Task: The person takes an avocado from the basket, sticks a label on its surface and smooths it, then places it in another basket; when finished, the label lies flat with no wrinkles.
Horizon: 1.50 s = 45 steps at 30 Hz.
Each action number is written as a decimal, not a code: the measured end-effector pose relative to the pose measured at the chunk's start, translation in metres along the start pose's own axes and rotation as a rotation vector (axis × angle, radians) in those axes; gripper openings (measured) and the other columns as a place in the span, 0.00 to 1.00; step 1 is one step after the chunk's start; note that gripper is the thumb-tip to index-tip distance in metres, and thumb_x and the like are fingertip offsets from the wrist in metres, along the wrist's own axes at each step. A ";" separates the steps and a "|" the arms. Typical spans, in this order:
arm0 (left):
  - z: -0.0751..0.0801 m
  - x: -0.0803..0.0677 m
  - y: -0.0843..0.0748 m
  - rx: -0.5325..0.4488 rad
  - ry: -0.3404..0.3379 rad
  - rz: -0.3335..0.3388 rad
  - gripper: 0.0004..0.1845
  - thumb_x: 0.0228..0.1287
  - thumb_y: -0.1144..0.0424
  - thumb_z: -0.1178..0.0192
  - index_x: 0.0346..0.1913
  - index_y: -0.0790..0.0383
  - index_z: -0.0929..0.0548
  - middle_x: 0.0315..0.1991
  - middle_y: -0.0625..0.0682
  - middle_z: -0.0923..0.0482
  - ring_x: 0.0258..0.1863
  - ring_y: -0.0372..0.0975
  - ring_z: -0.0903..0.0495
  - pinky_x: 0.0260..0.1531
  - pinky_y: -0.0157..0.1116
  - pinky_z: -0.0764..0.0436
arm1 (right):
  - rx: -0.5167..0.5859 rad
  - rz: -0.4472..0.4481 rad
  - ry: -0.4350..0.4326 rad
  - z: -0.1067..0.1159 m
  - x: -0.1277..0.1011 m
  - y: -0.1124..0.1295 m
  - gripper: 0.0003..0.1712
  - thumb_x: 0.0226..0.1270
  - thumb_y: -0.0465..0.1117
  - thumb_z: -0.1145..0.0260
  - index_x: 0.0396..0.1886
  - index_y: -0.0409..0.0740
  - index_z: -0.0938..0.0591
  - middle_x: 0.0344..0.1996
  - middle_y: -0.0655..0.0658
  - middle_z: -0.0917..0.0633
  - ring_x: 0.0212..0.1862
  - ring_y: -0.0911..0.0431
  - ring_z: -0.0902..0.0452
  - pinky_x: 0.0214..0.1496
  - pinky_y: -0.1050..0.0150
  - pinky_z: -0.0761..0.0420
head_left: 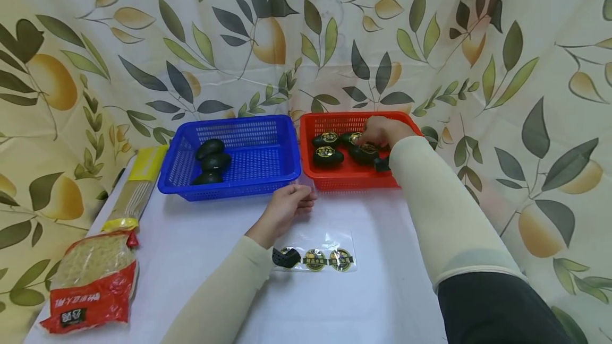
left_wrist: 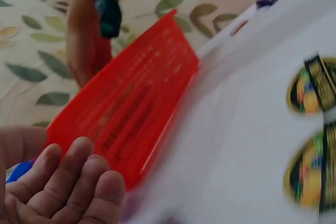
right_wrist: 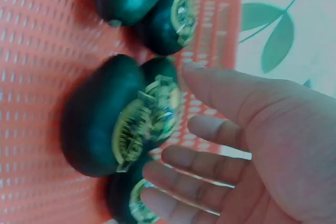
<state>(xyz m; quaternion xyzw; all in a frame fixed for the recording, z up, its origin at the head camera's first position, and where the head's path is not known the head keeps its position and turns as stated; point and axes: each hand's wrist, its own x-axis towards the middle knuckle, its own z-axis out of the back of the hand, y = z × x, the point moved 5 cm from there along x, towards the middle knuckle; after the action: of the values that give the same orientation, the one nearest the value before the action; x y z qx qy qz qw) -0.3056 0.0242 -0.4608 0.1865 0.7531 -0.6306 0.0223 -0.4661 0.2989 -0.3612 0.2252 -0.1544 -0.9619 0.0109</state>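
Lying in red perforated plastic basket (head_left: 358, 182): smooth, ovoid avocados (right_wrist: 94, 119), round gold-and-black stickers (right_wrist: 130, 137); right hand (head_left: 384, 130) over them, fingers extended; left hand (head_left: 285, 208) just off basket's near-left corner, fingers loosely curled.

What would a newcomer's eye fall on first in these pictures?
Probably the bright blue basket left of centre, holding dark avocados, and the red basket beside it. The right hand reaches into the red basket, near gold-stickered avocados. A leaf-patterned cloth fills the background.
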 end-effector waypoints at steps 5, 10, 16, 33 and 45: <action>0.073 -0.025 -0.002 0.019 -0.096 -0.015 0.20 0.80 0.61 0.44 0.64 0.74 0.25 0.50 0.60 0.14 0.46 0.44 0.15 0.51 0.38 0.12 | -0.066 0.182 -0.110 0.003 -0.003 0.045 0.22 0.73 0.50 0.33 0.55 0.37 0.18 0.50 0.36 0.17 0.50 0.43 0.24 0.52 0.51 0.21; 0.159 -0.057 -0.020 -0.138 -0.285 0.052 0.20 0.81 0.49 0.46 0.64 0.58 0.31 0.50 0.50 0.16 0.52 0.42 0.17 0.54 0.34 0.15 | -0.073 0.420 -0.178 -0.006 -0.007 0.126 0.26 0.73 0.48 0.33 0.62 0.37 0.21 0.55 0.36 0.16 0.56 0.43 0.21 0.63 0.48 0.20; 0.227 -0.084 -0.042 -0.368 -0.510 0.052 0.15 0.83 0.47 0.51 0.59 0.51 0.32 0.46 0.49 0.16 0.42 0.37 0.15 0.53 0.33 0.14 | 0.049 0.638 -0.035 -0.044 -0.004 0.224 0.25 0.74 0.51 0.32 0.62 0.41 0.20 0.58 0.39 0.16 0.58 0.48 0.19 0.60 0.53 0.15; 0.239 -0.090 -0.048 -0.332 -0.570 0.116 0.13 0.82 0.51 0.50 0.59 0.53 0.29 0.43 0.47 0.14 0.42 0.37 0.12 0.52 0.33 0.13 | -0.028 0.774 0.084 -0.104 0.054 0.355 0.25 0.72 0.47 0.29 0.65 0.48 0.18 0.60 0.46 0.15 0.61 0.55 0.21 0.66 0.63 0.22; 0.243 -0.087 -0.049 -0.295 -0.588 0.093 0.13 0.82 0.51 0.49 0.58 0.54 0.29 0.40 0.46 0.12 0.43 0.38 0.11 0.50 0.33 0.13 | -0.298 0.583 0.271 -0.150 0.093 0.373 0.44 0.67 0.58 0.26 0.79 0.59 0.32 0.78 0.49 0.33 0.78 0.52 0.38 0.81 0.57 0.37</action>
<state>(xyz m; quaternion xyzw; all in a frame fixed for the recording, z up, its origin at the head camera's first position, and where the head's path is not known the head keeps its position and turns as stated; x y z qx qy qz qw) -0.2889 -0.2371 -0.4411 0.0255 0.7883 -0.5397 0.2942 -0.5017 -0.1082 -0.4165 0.2934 -0.0672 -0.8916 0.3382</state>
